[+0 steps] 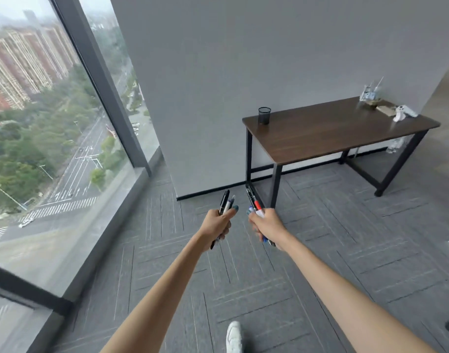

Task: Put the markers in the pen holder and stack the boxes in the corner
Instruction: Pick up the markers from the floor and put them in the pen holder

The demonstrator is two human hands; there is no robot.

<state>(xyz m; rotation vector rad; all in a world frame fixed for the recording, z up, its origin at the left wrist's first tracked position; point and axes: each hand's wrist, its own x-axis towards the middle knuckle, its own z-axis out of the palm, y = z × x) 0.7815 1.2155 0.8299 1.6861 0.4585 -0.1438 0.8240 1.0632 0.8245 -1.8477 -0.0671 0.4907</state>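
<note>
My left hand [216, 224] grips a bunch of markers [225, 204], black and white ones, their tips pointing up and away from me. My right hand [266, 226] grips another bunch of markers [254, 203], one with a red cap, one blue. Both hands are held out in front of me above the carpet. A black mesh pen holder [264, 115] stands upright at the near-left corner of a brown table [333, 128] ahead and to the right. No boxes are in view.
The table stands against a grey wall [244, 59], with small white and cardboard items [386, 108] at its far end. A floor-to-ceiling window [52, 123] runs along the left. Grey carpet [320, 250] covers the floor; my white shoe [234, 336] shows at the bottom.
</note>
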